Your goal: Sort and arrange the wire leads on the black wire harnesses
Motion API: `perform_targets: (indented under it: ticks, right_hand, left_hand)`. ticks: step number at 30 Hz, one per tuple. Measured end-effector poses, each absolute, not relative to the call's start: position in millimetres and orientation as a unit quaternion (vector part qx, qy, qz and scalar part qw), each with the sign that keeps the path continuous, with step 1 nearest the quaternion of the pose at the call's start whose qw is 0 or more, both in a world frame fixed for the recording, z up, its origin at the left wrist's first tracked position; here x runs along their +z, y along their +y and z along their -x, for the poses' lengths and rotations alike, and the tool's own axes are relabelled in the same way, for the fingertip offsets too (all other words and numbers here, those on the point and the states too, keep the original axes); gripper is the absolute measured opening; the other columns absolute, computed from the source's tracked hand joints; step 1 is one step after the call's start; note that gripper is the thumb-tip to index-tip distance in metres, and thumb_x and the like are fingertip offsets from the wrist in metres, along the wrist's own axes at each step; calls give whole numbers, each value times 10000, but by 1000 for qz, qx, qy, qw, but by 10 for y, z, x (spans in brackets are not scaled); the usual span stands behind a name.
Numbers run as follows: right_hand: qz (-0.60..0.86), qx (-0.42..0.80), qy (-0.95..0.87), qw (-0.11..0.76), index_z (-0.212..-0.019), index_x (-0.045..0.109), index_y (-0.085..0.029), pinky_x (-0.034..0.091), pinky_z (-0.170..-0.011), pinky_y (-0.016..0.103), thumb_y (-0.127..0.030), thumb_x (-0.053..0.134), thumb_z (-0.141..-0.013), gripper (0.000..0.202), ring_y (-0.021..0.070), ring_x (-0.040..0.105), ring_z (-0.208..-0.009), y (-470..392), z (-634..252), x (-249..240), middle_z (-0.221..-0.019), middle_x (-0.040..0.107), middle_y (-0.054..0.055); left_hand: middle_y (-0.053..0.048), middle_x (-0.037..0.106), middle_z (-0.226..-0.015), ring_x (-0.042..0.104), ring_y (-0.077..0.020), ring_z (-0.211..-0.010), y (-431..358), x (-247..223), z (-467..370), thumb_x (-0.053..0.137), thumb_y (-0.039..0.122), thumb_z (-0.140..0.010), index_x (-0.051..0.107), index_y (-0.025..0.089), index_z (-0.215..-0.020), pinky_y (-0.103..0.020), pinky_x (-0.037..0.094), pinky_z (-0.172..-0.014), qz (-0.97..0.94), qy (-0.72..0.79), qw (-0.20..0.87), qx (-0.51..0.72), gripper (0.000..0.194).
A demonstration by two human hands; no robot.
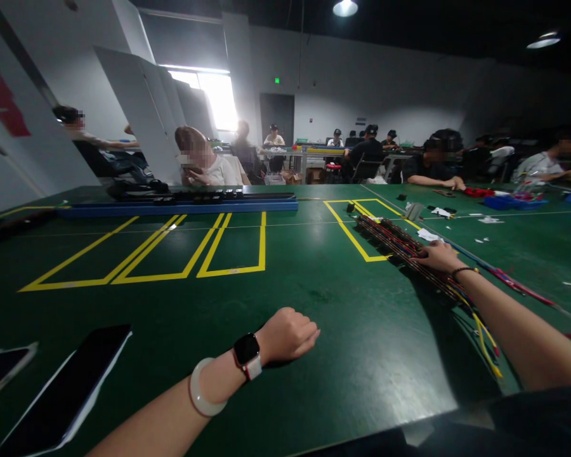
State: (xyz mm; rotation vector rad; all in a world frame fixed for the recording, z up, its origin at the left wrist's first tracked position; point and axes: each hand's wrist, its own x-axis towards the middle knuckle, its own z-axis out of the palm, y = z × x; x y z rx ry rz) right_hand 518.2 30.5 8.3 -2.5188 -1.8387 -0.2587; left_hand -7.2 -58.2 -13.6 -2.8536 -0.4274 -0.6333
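Loosely curled, my left hand [289,335] rests on the green tabletop with its back up; no object shows in it. A watch and a pale bangle are on that wrist. Over to the right, my right hand [440,257] is closed over the side of a long bundle of wires [385,236], its fingertips partly hidden among them. The bundle lies slantwise on the table, with dark, red and blue wires along it. Loose yellow, red and blue ends [483,343] spread out at the near end, below my right forearm.
Yellow tape outlines [231,271] mark the table. A long blue rail [181,207] holding black parts lies across the far side. Two dark flat devices [71,387] lie at the near left. Red cable [518,285], paper scraps and a blue tray [514,202] are at right. People sit beyond.
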Motion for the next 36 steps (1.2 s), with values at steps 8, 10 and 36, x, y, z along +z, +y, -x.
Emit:
perform_targets:
  ticks: [8,10,36]
  right_hand:
    - [799,58,-598,-32,-776,666,-155,449,-631,324,-586,502,-784,461,249,620,-720,239,-4961,74,-834,667,141]
    - [815,69,-575,-12,-814,665,-138,462,-623,331,-613,510,-770,502,255,630,-699,226,-4952,36,-811,672,147]
    - [833,-179,-522,40,-1232,456,-254,452,-747,603,-646,547,-752,626,476,571,-941,-343,-4777,853,-1219,480,206]
  left_hand:
    - [10,552,-564,455,-98,-483,-580,-137,66,387,247,-916,528,164,-658,-265,280,-500,962,-146,86,-213,306]
    - [8,555,-566,456,-99,-486,-581,-132,68,384,248,-917,531,163,-658,-262,281,-502,962,-146,86,-213,310]
    - [5,564,-565,490,-98,-483,-577,-152,68,386,259,-922,503,167,-662,-268,281,-501,961,-140,94,-219,300]
